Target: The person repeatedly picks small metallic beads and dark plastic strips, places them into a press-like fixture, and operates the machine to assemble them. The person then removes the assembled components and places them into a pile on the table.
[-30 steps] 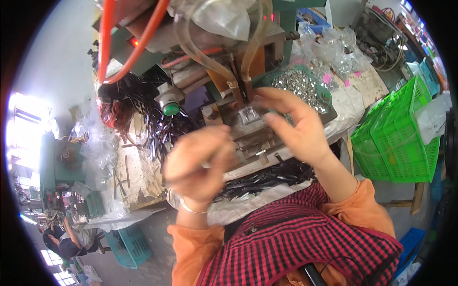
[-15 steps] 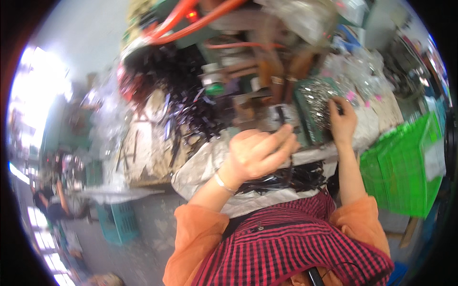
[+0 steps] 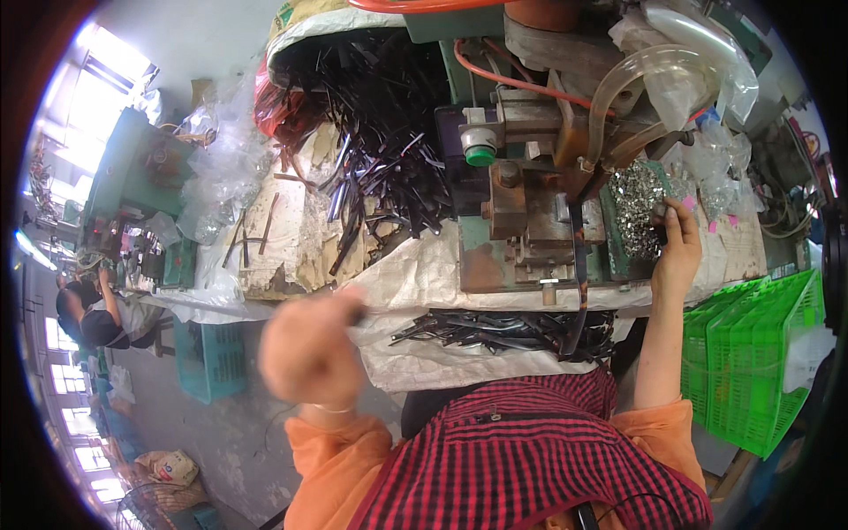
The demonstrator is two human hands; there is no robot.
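Note:
My left hand (image 3: 311, 353), smeared by motion, is off the table's front edge, left of a cloth-lined trough holding dark strips (image 3: 503, 331). Its fingers are too blurred to read; a small dark spot shows by the fingertips. At a green tray (image 3: 611, 231) of small shiny metal pieces (image 3: 638, 199), my right hand (image 3: 680, 243) has its thumb and fingers curled together over the right rim. Whatever they pinch is hidden. Between the hands stands a metal press (image 3: 556, 212); one long dark strip (image 3: 579, 274) hangs from its front down over the trough.
A large heap of black strips (image 3: 389, 159) spills from a sack at the back left. Clear plastic bags (image 3: 221, 194) lie beside it. Green crates (image 3: 751, 353) stand on the right, and a teal crate (image 3: 209, 358) on the floor at left. Another person (image 3: 97, 309) sits far left.
My left hand has swung left and toward me, away from the press. My right hand remains by the metal pieces. The strip hanging from the press now shows plainly.

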